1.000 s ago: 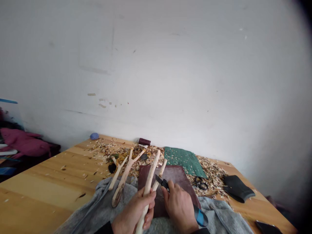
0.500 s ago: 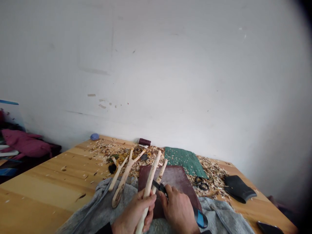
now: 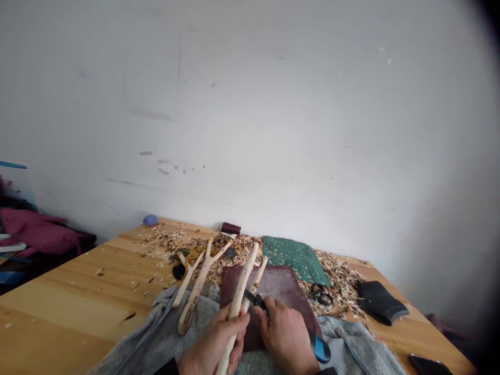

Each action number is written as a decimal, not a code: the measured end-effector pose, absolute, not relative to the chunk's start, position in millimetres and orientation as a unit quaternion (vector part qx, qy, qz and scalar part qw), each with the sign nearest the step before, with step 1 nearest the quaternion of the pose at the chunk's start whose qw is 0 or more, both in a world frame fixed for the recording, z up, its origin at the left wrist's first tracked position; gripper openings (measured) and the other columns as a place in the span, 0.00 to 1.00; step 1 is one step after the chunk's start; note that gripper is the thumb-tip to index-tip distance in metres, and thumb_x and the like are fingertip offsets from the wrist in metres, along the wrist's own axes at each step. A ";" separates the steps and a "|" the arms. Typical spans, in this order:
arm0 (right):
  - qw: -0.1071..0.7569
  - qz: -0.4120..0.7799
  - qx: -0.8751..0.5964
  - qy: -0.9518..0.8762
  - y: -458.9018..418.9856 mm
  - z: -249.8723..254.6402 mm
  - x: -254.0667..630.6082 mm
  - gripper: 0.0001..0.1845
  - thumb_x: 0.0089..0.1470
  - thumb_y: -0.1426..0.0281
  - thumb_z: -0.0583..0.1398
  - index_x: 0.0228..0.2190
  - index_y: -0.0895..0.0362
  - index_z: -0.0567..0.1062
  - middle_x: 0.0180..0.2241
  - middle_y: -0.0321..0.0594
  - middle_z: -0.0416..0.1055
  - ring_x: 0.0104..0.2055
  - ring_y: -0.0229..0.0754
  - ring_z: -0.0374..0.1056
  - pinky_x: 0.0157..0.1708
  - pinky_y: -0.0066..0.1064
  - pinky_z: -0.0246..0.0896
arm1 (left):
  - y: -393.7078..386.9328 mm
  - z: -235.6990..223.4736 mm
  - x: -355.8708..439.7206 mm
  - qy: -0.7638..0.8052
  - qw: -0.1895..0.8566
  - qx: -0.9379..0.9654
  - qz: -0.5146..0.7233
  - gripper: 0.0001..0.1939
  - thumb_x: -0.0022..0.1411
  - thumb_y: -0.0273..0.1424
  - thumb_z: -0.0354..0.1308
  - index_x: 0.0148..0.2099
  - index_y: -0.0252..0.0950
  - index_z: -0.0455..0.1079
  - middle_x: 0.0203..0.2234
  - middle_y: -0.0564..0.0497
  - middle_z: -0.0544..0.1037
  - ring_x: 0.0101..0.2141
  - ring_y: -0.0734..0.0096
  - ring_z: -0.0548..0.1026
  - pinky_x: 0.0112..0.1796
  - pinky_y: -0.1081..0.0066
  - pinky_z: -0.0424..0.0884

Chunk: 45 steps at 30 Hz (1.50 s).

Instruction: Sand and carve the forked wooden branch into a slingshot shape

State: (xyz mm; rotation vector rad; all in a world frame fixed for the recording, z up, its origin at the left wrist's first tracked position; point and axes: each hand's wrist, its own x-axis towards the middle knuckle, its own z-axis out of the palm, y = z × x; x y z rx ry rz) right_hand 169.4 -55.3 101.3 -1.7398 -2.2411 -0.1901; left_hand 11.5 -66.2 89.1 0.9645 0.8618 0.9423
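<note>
My left hand (image 3: 219, 336) is shut around a long peeled branch (image 3: 241, 289), which rises from my fist towards the far side of the table. My right hand (image 3: 285, 338) grips a carving knife with a blue handle (image 3: 320, 348), and its dark blade (image 3: 253, 298) rests against the branch just above my left hand. A thinner pale stick (image 3: 258, 276) lies just behind the held branch; I cannot tell whether the two are joined. Two peeled forked sticks (image 3: 197, 289) lie to the left on a grey cloth (image 3: 164, 325).
Under my hands are a dark maroon leather mat (image 3: 269, 291) and the cloth on a pine table (image 3: 78, 297). Wood shavings (image 3: 339, 281) are strewn behind, around a green mat (image 3: 295, 259), scissors (image 3: 322, 297) and a black rubber pouch (image 3: 378, 302). A white wall (image 3: 250, 114) stands behind.
Since a second ago, my right hand has drawn the knife blade in against the branch. Over the last half second the hands have barely moved, and the view has shifted only slightly.
</note>
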 end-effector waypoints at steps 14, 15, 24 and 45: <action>0.151 -0.075 -0.610 -0.774 -53.3 96.6 166.4 0.15 0.65 0.63 0.49 0.36 0.53 0.73 0.29 0.40 0.76 0.28 0.46 0.75 0.24 0.29 0.56 | -66.5 98.1 9.2 0.359 0.735 0.377 0.434 0.25 0.46 0.50 0.66 0.29 0.40 0.57 0.14 0.64 0.62 0.09 0.86 0.49 0.11 0.79 0.47; 0.152 -0.080 -0.610 -0.774 -53.0 95.7 166.0 0.15 0.64 0.63 0.49 0.36 0.53 0.73 0.29 0.40 0.76 0.28 0.46 0.75 0.24 0.29 0.55 | -65.8 98.9 8.1 0.354 0.742 0.370 0.432 0.25 0.46 0.50 0.66 0.30 0.40 0.57 0.14 0.64 0.63 0.09 0.86 0.49 0.11 0.79 0.47; 0.168 -0.087 -0.623 -0.759 -43.2 93.5 175.0 0.14 0.65 0.65 0.49 0.35 0.55 0.73 0.29 0.42 0.76 0.29 0.44 0.74 0.23 0.28 0.52 | -59.4 97.3 -0.3 0.299 0.835 0.304 0.348 0.23 0.50 0.47 0.64 0.25 0.39 0.55 0.13 0.63 0.59 0.09 0.85 0.50 0.11 0.79 0.45; 0.181 -0.064 -0.583 -0.789 -50.4 93.0 174.4 0.16 0.65 0.61 0.48 0.34 0.53 0.72 0.29 0.40 0.75 0.28 0.44 0.73 0.23 0.29 0.48 | -55.2 97.1 -7.9 0.137 0.895 0.291 0.309 0.21 0.56 0.45 0.60 0.23 0.36 0.60 0.09 0.62 0.56 0.09 0.85 0.48 0.10 0.80 0.44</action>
